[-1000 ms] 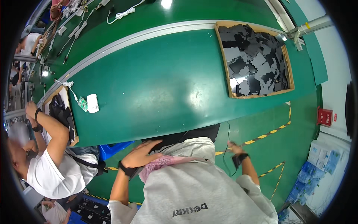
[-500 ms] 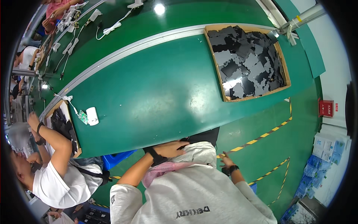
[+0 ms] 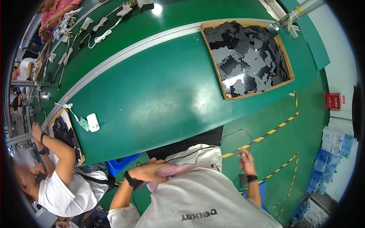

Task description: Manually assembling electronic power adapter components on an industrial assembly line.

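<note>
My left hand (image 3: 149,171) is at my waist, its fingers closed round a pink mesh cloth (image 3: 171,171) on the front of my pale grey shirt (image 3: 190,197). A dark cable (image 3: 190,152) runs from beside this hand across the shirt's hem. Off to the right, past the table's edge, my right hand (image 3: 247,162) is raised over the floor, fingers bent together at a thin dark cable (image 3: 236,132) that loops above them. A small black block-shaped thing (image 3: 242,180) hangs beside the right wrist. Black cloth (image 3: 197,140) covers my lap.
The green table (image 3: 152,95) carries a carton tray (image 3: 224,95) of black and grey sheet pieces, a white charger housing (image 3: 92,122) and a green circuit board (image 3: 83,124). A co-worker (image 3: 68,186) sits at left by another tray. White adapters with cords lie beyond the metal rail (image 3: 125,53).
My left hand has moved left and down from the shirt's hem onto the pink mesh. My right hand has moved right, its fingers drawn together, and the looped cable has come into sight.
</note>
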A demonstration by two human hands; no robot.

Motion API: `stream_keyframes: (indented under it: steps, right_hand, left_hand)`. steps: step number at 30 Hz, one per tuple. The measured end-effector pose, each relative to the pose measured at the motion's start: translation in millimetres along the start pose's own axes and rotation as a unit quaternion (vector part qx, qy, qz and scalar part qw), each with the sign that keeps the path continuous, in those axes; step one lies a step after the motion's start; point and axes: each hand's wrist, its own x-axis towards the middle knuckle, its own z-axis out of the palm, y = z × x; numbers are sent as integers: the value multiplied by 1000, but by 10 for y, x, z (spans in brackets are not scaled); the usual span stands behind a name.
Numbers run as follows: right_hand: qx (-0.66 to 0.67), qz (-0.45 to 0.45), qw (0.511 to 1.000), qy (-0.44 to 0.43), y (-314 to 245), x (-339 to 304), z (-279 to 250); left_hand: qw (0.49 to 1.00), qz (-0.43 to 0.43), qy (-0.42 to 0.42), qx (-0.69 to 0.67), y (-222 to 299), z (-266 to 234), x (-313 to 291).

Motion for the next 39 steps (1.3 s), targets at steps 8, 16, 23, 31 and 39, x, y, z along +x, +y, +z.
stream_keyframes:
  steps: [8, 16, 23, 31, 39]
  right_hand:
    - [-579, -301, 719, -240, -1544, -151, 697]
    - [-332, -175, 697, -612, -1166, 321, 2118]
    - [-430, -318, 412, -737, -956, 257, 3065]
    - [-340, -302, 339, -824, -601, 224, 3550]
    - [-426, -338, 202, -814, -127, -249, 4090]
  left_hand:
    - [974, -131, 145, -117, 120, 369, -490]
    - [808, -263, 342, -401, -59, 1870, -809]
    - [696, -201, 503, -471, 250, 2105, -651]
    - [790, -196, 423, -399, -319, 2194, -492]
    - [854, -182, 381, -304, -1182, 2265, -520]
